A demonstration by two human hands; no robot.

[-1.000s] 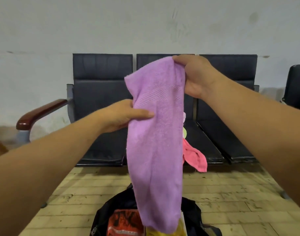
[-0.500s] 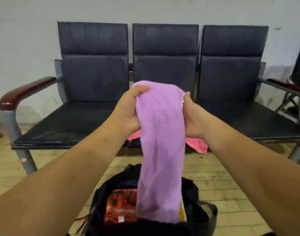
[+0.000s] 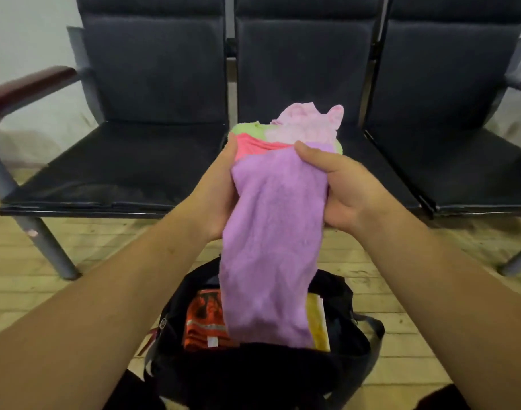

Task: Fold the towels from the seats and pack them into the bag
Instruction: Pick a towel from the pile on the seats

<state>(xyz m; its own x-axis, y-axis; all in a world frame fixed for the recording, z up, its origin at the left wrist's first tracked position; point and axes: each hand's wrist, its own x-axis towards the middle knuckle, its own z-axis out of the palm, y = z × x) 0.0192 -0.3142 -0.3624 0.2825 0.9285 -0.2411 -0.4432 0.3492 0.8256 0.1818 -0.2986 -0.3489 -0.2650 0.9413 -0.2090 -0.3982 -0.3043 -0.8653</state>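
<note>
A purple towel (image 3: 271,232), folded lengthwise, hangs between both hands. My left hand (image 3: 216,190) grips its left edge near the top and my right hand (image 3: 339,187) grips its right edge, thumb over the top. Its lower end dangles into an open black bag (image 3: 342,327) on the floor, which holds an orange folded towel (image 3: 204,321) and a yellow one (image 3: 317,324). Behind the hands, on the middle seat, lies a pile of towels: pale pink (image 3: 306,125), green (image 3: 249,128) and coral pink (image 3: 259,146).
A row of three black seats (image 3: 114,161) with a wooden armrest (image 3: 25,90) at the left stands against a white wall. Metal legs (image 3: 46,247) reach the wooden plank floor (image 3: 76,261). The bag sits on the floor right in front of me.
Both hands have lowered the purple towel from chest height toward the bag and now hold it at its two sides. The view has tilted down and closer to the seats.
</note>
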